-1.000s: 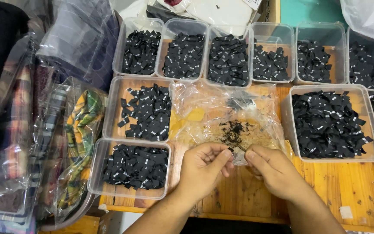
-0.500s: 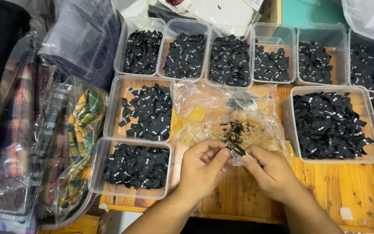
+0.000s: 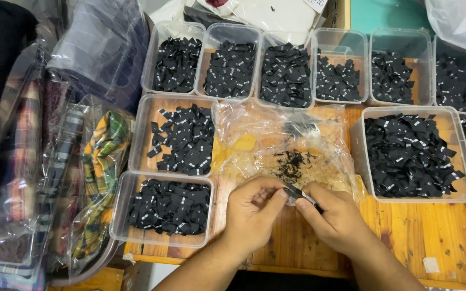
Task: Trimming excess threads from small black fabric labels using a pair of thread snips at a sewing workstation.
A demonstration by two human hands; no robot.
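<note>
Above the wooden table (image 3: 405,242), left hand (image 3: 252,213) and right hand (image 3: 338,218) meet, both pinching one small black label (image 3: 297,193) between fingertips, its long axis slanting down-right, just below the clear plastic bag (image 3: 276,140).

Pretty much everything's black here — the little labels (image 3: 409,156) in every clear plastic tub (image 3: 462,196) are black with tiny white marks. Table (image 3: 443,237) is warm orange-brown wood. The clear bag (image 3: 276,140) at mid-table has black scraps over a yellowish tint. Off the left edge, bagged cloth (image 3: 103,156) is yellow-green plaid — next to reddish checks.
</note>
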